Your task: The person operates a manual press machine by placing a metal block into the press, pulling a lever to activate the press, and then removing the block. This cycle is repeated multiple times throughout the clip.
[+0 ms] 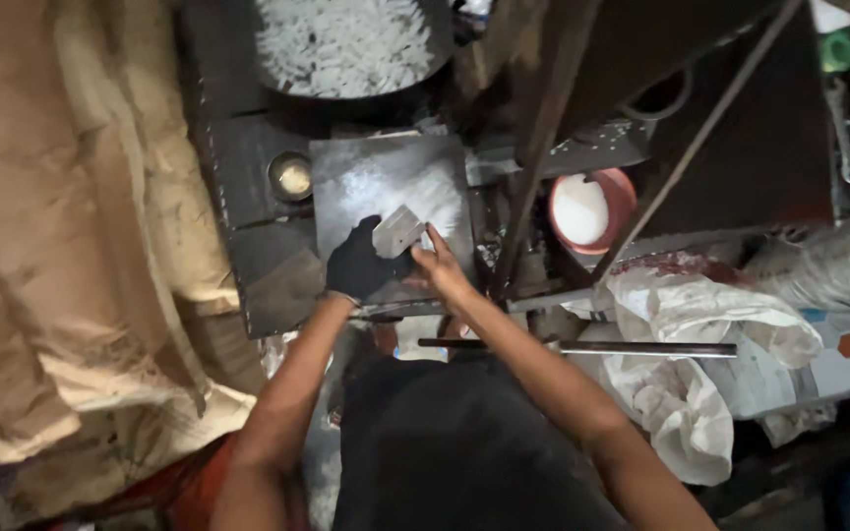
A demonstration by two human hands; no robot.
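Note:
My left hand (358,264) wears a dark glove and grips a small grey metal block (397,232) on a square metal plate (371,177) dusted with white powder. My bare right hand (437,267) touches the same block from the right side, a finger pointing up along its edge. Both hands meet over the near half of the plate.
A large dark pan of white pieces (344,44) sits behind the plate. A small round cup (292,177) stands to its left, a red bowl of white powder (590,208) to its right. Rusty metal bars (543,118) cross above. White sacks (691,334) lie right; tan cloth (71,226) hangs left.

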